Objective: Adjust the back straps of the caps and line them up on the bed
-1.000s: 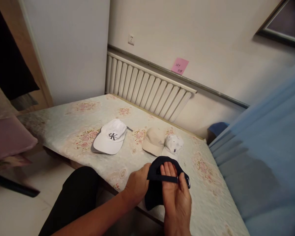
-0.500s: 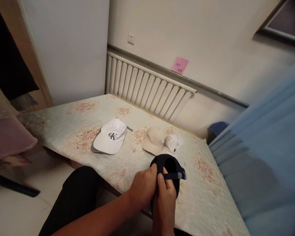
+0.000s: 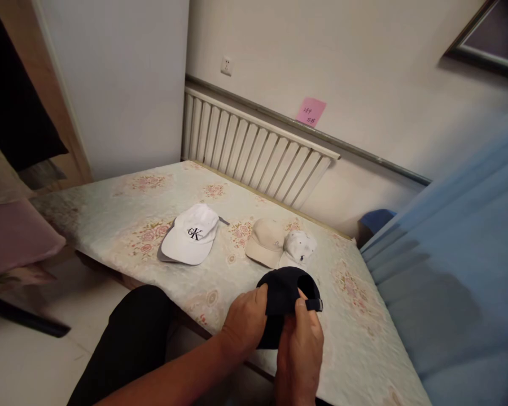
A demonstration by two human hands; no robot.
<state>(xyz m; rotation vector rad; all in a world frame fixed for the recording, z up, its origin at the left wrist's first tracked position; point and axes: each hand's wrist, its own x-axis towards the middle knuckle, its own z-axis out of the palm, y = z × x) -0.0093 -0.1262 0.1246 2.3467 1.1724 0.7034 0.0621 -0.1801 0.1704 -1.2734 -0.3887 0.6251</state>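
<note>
A black baseball cap (image 3: 281, 287) is held over the near edge of the bed, its back opening and strap turned to the right. My left hand (image 3: 246, 317) grips the cap's left side, fingers closed on the fabric. At the strap by the back opening, my right hand (image 3: 302, 344) pinches the cap between thumb and fingers. Just beyond it lie a beige cap (image 3: 266, 241) and a small white cap (image 3: 300, 248), side by side and touching. Farther left rests a white cap with black letters (image 3: 195, 234), with a grey cap partly hidden beneath it.
The caps lie on a flowered bed cover (image 3: 232, 287). Behind it a white radiator (image 3: 254, 149) runs along the wall, with a pink note (image 3: 311, 111) above. A blue curtain (image 3: 457, 254) hangs at the right. Pink cloth (image 3: 17, 237) hangs at the left.
The black cap has turned, so its back opening now faces farther right. My right hand has shifted right along the strap, and my left hand stays on the cap's left side.
</note>
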